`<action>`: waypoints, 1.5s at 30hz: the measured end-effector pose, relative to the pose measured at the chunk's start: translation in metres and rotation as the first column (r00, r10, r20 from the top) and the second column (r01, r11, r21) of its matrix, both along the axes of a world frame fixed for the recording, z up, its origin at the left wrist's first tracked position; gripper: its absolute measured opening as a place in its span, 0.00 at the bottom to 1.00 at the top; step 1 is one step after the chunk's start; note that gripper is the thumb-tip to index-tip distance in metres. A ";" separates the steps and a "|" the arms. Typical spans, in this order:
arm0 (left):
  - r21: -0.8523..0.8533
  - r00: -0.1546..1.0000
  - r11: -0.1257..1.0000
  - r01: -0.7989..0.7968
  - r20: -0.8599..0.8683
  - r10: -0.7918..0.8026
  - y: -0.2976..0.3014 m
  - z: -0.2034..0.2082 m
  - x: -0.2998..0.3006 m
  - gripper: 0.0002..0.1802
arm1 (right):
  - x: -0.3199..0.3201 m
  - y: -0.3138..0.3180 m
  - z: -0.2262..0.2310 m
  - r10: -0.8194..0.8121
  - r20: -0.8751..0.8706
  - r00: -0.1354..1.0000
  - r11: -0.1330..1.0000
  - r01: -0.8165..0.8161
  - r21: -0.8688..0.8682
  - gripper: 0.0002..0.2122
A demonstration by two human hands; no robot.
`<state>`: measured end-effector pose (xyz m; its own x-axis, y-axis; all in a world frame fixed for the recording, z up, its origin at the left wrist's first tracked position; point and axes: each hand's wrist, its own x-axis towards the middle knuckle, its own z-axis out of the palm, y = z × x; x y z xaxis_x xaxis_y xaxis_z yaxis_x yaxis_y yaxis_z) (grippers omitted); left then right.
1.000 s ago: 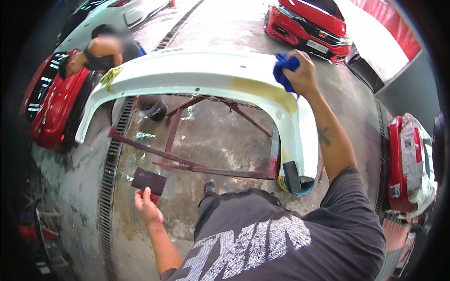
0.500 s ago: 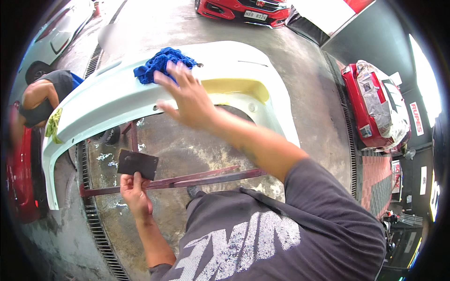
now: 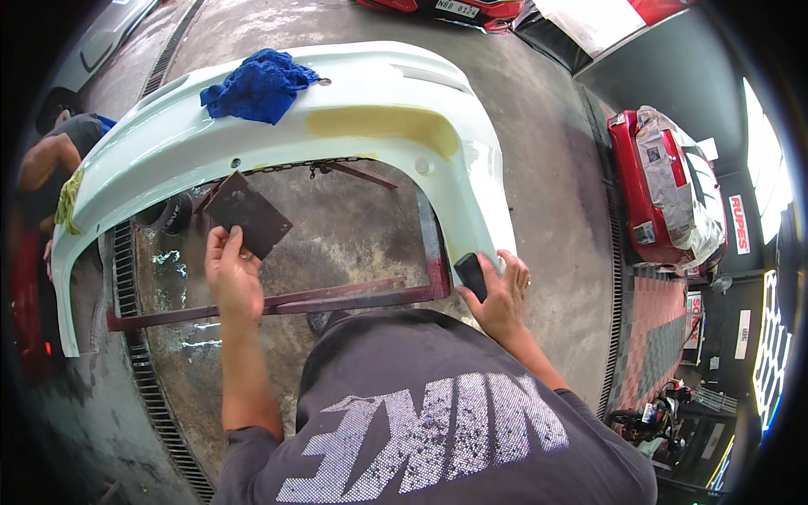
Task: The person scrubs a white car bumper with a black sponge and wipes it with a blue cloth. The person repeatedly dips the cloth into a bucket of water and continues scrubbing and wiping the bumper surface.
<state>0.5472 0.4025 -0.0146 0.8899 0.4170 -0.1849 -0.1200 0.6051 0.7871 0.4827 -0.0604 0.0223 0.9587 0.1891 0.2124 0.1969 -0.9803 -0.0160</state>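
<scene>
My left hand (image 3: 234, 273) pinches a dark sheet of sandpaper (image 3: 250, 217) between thumb and fingers, held up in front of the bumper's inner edge. A white car bumper (image 3: 181, 139) curves across the view, with a yellowish patch (image 3: 383, 126) on its right half. At the bumper's right end, my right hand (image 3: 503, 299) is closed round a small black block (image 3: 471, 276), which looks like a sanding block. Whether the block touches the bumper I cannot tell. A crumpled blue cloth (image 3: 261, 87) lies on top of the bumper.
A dark red metal stand (image 3: 370, 301) is under the bumper. A yellow-green cloth (image 3: 70, 202) hangs at its left end, beside a crouching person (image 3: 52, 164). A red car partly covered in paper (image 3: 665, 189) stands at right. Drain grates (image 3: 151, 396) cross the wet floor.
My right hand has come from near the blue cloth down to the bumper's right end and now holds the black block. The sandpaper in my left hand is raised and tilted; the view has shifted.
</scene>
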 end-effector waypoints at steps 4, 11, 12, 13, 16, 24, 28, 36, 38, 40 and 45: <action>-0.061 0.984 0.989 0.131 -0.114 -0.137 -0.078 0.028 -0.001 0.03 | 0.001 -0.001 0.003 0.052 0.121 0.991 0.986 -0.070 0.151 0.33; 0.083 0.868 0.866 0.492 -0.113 -0.483 -0.161 0.030 0.017 0.13 | 0.042 -0.010 0.062 0.034 0.104 0.994 0.810 -0.088 0.579 0.32; 0.098 0.853 0.847 0.522 -0.076 -0.517 -0.169 0.035 0.022 0.15 | 0.051 -0.014 0.061 0.060 0.059 0.996 0.828 -0.083 0.555 0.33; 0.097 0.847 0.842 0.531 -0.073 -0.526 -0.175 0.041 0.025 0.14 | 0.055 -0.016 0.061 0.086 0.013 0.996 0.844 -0.080 0.530 0.33; 0.084 0.836 0.832 0.549 -0.071 -0.544 -0.186 0.052 0.034 0.13 | 0.050 -0.015 0.060 0.099 -0.048 0.994 0.792 -0.049 0.609 0.34; 0.063 0.720 0.720 0.691 -0.148 -0.678 -0.201 0.052 0.031 0.18 | 0.054 -0.005 0.060 0.138 0.008 0.990 0.702 -0.104 0.705 0.31; 0.052 0.651 0.650 0.758 -0.119 -0.750 -0.205 0.060 0.024 0.20 | 0.062 0.008 0.082 0.294 0.170 0.940 0.785 -0.339 0.519 0.31; -0.041 0.622 0.621 0.782 0.019 -0.783 -0.209 0.075 0.018 0.22 | 0.064 0.026 0.087 0.279 0.115 0.953 0.828 -0.299 0.474 0.34; -0.052 0.618 0.616 0.786 0.027 -0.786 -0.208 0.076 0.019 0.21 | 0.065 0.028 0.087 0.273 0.109 0.956 0.832 -0.291 0.471 0.33; -0.045 0.606 0.604 0.795 0.043 -0.794 -0.207 0.074 0.019 0.20 | 0.066 0.026 0.087 0.284 0.112 0.952 0.834 -0.303 0.460 0.32; 0.079 0.612 0.610 0.789 0.000 -0.791 -0.208 0.084 0.011 0.18 | 0.061 0.021 0.088 0.311 0.111 0.944 0.877 -0.330 0.350 0.33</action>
